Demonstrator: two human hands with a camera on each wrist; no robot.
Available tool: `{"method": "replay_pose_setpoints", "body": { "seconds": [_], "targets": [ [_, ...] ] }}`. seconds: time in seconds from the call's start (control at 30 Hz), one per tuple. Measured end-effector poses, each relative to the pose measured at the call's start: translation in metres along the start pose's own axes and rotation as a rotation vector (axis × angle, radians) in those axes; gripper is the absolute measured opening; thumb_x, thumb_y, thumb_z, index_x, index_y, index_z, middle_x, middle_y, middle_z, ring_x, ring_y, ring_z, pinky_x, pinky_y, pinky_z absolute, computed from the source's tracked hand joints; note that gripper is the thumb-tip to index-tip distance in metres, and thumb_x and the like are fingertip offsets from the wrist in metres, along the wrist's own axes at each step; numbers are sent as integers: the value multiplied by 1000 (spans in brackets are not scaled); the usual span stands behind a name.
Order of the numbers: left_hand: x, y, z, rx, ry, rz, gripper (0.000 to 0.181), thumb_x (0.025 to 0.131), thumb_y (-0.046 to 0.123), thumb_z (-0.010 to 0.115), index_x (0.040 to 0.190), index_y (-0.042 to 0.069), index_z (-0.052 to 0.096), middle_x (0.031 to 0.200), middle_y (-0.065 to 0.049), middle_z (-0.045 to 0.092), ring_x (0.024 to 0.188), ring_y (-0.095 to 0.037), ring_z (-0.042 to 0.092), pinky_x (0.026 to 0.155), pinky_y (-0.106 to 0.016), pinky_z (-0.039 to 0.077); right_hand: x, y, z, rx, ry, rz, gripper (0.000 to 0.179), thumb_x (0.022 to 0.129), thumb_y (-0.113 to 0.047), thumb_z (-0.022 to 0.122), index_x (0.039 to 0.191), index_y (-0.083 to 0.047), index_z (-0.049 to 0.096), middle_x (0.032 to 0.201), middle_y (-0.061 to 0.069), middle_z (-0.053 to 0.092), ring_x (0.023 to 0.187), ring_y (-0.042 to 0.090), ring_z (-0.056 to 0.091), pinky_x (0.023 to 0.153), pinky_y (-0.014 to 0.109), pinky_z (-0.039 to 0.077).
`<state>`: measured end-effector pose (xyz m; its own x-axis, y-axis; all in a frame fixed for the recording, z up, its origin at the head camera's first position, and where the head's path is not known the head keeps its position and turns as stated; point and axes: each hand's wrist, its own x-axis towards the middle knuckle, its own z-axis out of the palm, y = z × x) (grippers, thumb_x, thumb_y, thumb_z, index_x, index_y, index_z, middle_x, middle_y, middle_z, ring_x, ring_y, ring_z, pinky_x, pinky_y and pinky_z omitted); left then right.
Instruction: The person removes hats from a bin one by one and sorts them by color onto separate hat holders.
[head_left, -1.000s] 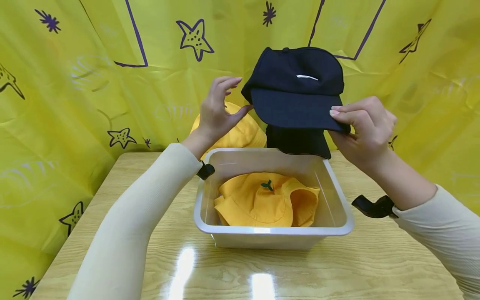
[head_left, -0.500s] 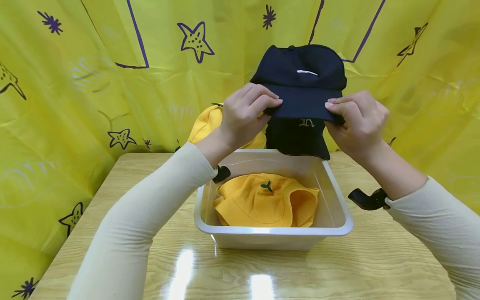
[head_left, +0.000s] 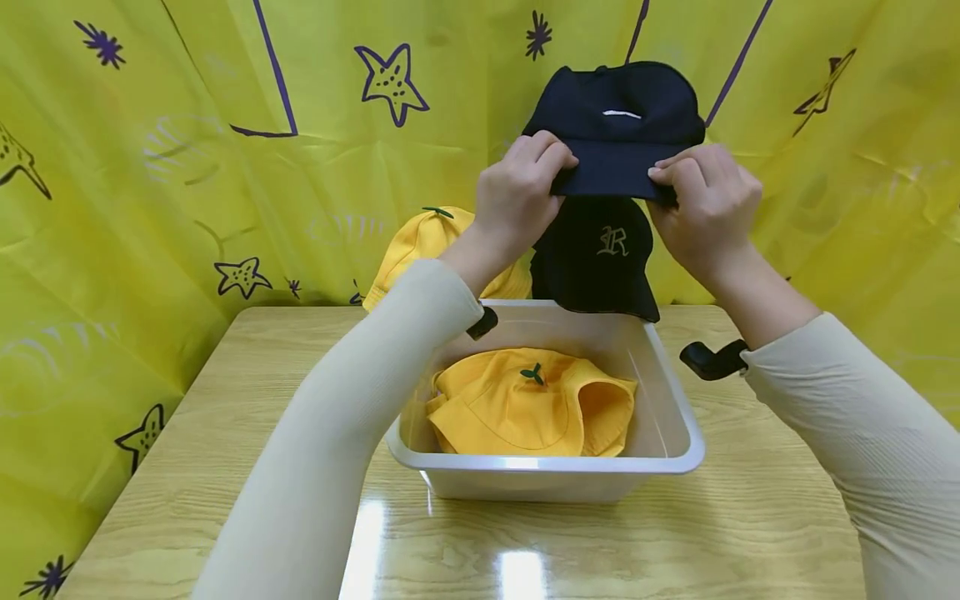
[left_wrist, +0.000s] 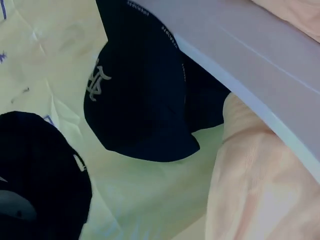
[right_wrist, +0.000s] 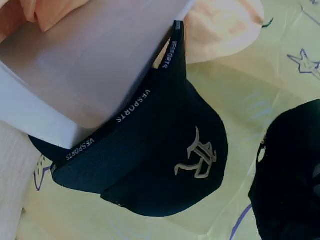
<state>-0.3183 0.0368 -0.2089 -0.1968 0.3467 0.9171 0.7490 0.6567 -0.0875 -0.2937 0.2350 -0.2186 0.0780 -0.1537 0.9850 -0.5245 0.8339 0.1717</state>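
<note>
Both hands hold up a dark navy cap [head_left: 617,117] by its brim, high above the back of a grey plastic bin [head_left: 678,450]. My left hand [head_left: 517,196] pinches the brim's left end and my right hand [head_left: 701,200] pinches its right end. The same cap shows as a dark shape [left_wrist: 40,175] in the left wrist view and at the edge [right_wrist: 290,175] of the right wrist view. A yellow bucket hat [head_left: 528,402] lies inside the bin.
A second dark cap with an R logo [head_left: 600,258] leans behind the bin's back rim, also seen as a cap [left_wrist: 142,97] and a cap [right_wrist: 165,160] in the wrist views. Another yellow hat [head_left: 427,246] sits behind the bin. A yellow star-printed curtain [head_left: 150,167] surrounds the wooden table [head_left: 247,400].
My left hand has come in and gripped the brim's left end. Both hands have then lifted the navy cap higher, uncovering the R-logo cap behind the bin.
</note>
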Motion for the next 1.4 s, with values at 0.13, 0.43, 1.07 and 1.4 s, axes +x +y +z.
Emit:
{"method": "replay_pose_setpoints", "body": {
  "seconds": [0.13, 0.43, 1.07, 1.4],
  "targets": [
    [-1, -5, 12, 10, -51, -44, 16, 90, 8, 56, 99, 10, 70, 104, -2, 67, 100, -16, 63, 78, -25, 54, -3, 8, 13, -15, -26, -15, 20, 85, -6, 65, 71, 2, 54, 71, 18, 59, 65, 39, 57, 47, 52, 37],
    [4, -6, 32, -56, -558, -319, 51, 91, 18, 60, 140, 19, 48, 144, 1, 45, 130, -13, 45, 84, -27, 52, -21, 29, 30, -66, -127, -140, 23, 87, -1, 61, 69, 2, 48, 66, 18, 52, 58, 37, 50, 43, 45, 36],
    [-23, 10, 63, 19, -904, -161, 51, 97, 21, 54, 146, 19, 39, 142, -4, 46, 122, -17, 53, 89, -28, 51, -64, 38, 6, -58, -473, -102, 15, 74, 8, 66, 78, 1, 53, 70, 18, 55, 60, 37, 53, 38, 46, 39],
    [-39, 13, 67, -2, -985, -45, 49, 95, 21, 58, 142, 16, 45, 135, -5, 51, 114, -19, 58, 89, -29, 51, -85, 40, -21, 46, -745, -42, 33, 66, 10, 75, 92, 1, 57, 86, 19, 62, 77, 39, 61, 53, 49, 51]
  ]
}}
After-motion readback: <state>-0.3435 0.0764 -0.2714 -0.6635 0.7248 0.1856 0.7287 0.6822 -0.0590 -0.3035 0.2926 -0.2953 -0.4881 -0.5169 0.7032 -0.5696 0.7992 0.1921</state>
